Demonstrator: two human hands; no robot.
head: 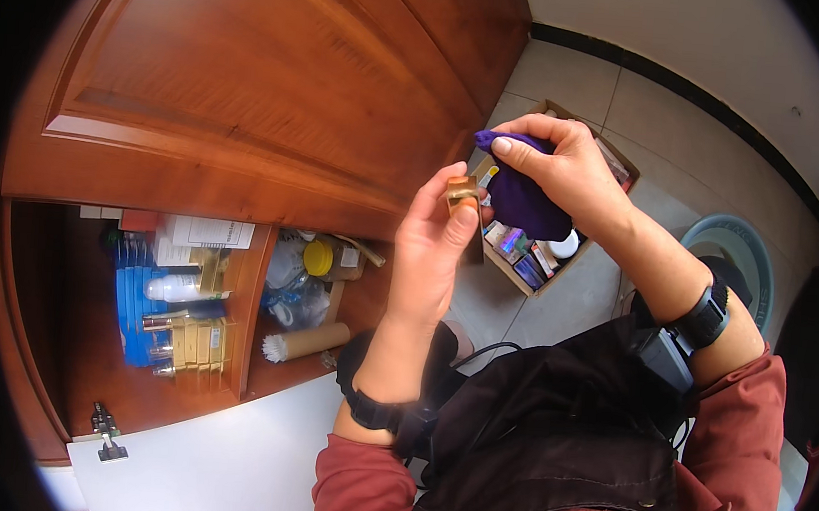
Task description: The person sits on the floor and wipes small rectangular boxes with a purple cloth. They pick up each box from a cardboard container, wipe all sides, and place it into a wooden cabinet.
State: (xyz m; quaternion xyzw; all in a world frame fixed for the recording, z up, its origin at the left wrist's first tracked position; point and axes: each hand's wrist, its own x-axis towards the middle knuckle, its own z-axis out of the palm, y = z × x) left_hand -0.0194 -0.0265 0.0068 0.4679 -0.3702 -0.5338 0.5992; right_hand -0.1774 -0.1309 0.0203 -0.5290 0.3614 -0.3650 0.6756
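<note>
Between the thumb and fingers of my left hand (430, 239) is a small gold box (463, 190), narrow end up. Its lower part is partly hidden by my thumb. My right hand (565, 167) pinches a purple cloth (531, 200) by its upper edge, and the rest hangs down just right of the gold box. The two hands are close together but apart. Behind and below the cloth, an open cardboard box (620, 145) sits on the floor, holding small cartons (533, 271) and a white round container (563, 246).
At left is an open wooden cabinet (257, 309) with gold boxes (197, 344), blue packs (136, 308), a white bottle (176, 287), a yellow-lidded jar (319, 258) and a cardboard tube (314, 341). Its white door (210, 462) is swung out. A bluish basin (764, 273) stands at right.
</note>
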